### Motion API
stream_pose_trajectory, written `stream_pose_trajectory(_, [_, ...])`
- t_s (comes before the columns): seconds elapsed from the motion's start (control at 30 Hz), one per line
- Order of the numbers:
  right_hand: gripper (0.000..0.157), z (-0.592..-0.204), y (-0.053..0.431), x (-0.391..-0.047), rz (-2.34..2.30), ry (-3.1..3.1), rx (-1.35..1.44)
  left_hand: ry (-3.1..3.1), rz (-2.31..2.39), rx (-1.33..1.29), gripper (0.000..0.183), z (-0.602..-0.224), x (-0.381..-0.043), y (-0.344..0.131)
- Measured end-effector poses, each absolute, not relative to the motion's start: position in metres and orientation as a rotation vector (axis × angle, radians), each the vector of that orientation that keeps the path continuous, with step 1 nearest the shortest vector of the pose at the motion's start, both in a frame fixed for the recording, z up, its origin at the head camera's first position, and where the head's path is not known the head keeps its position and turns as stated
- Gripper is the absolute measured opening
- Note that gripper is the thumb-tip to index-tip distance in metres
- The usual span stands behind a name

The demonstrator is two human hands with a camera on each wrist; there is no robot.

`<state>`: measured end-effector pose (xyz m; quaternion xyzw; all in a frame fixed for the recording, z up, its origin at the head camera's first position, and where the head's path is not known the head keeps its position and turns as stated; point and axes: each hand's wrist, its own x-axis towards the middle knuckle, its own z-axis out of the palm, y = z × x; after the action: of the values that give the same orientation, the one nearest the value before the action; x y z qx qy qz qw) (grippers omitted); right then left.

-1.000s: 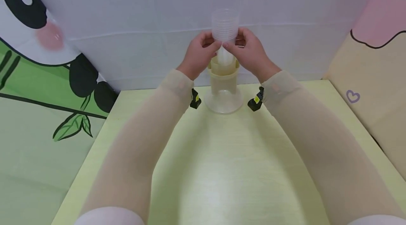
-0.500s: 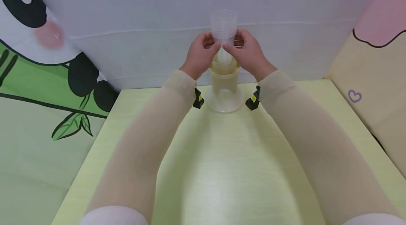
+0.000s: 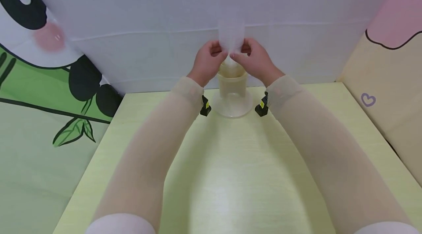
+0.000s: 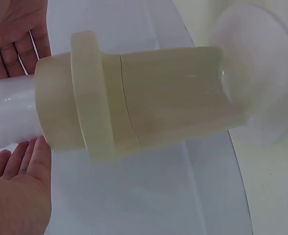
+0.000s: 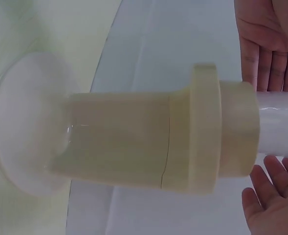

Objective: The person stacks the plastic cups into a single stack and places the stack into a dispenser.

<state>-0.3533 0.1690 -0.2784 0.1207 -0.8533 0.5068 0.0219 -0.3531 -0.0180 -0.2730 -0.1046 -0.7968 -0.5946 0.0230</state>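
A stack of clear plastic cups [image 3: 231, 30] stands upright between my two hands, blurred in the head view. My left hand [image 3: 206, 62] grips its left side with thumb and fingers. From the right, my right hand [image 3: 258, 60] holds it the same way, the thumb tips nearly meeting in front. Under the hands is a cream-coloured cylindrical holder [image 3: 232, 84] with a thick collar [image 4: 92, 95], and the stack's lower end sits inside its open top. The wrist views show the white-looking lower part of the stack [image 5: 278, 122] entering the holder; its bottom is hidden inside.
The holder's wide, round translucent base [image 3: 233, 107] rests near the back edge of the pale wooden table [image 3: 227, 175]. Close behind hangs a pale cloth backdrop [image 3: 148, 54], with printed cartoon panels on both sides. Small black devices [image 3: 205, 106] are strapped at the wrists.
Both hands have moved down a little with the stack of cups, which sits lower over the holder. The holder and its base have stayed in place.
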Motion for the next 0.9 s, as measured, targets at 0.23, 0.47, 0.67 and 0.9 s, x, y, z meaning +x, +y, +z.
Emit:
stream_pose_trajectory(0.23, [0.073, -0.286, 0.171, -0.353, 1.495, -2.746, 0.339, -2.586, -1.745, -0.29, 0.057, -0.278, -0.353, -0.021])
stream_pose_trajectory(0.47, [0.069, -0.294, 0.173, -0.353, 1.507, -2.765, 0.364, -2.689, -1.654, -0.282, 0.055, -0.286, -0.351, -0.024])
stream_pose_trajectory(0.67, [0.075, -0.298, 0.176, -0.353, 1.482, -2.812, 0.355, -2.737, -1.597, -0.264, 0.058, -0.291, -0.352, -0.024])
stream_pose_trajectory(0.9, [0.079, -0.301, 0.183, -0.351, 1.476, -2.848, 0.334, -2.78, -1.586, -0.241, 0.059, -0.293, -0.353, -0.026])
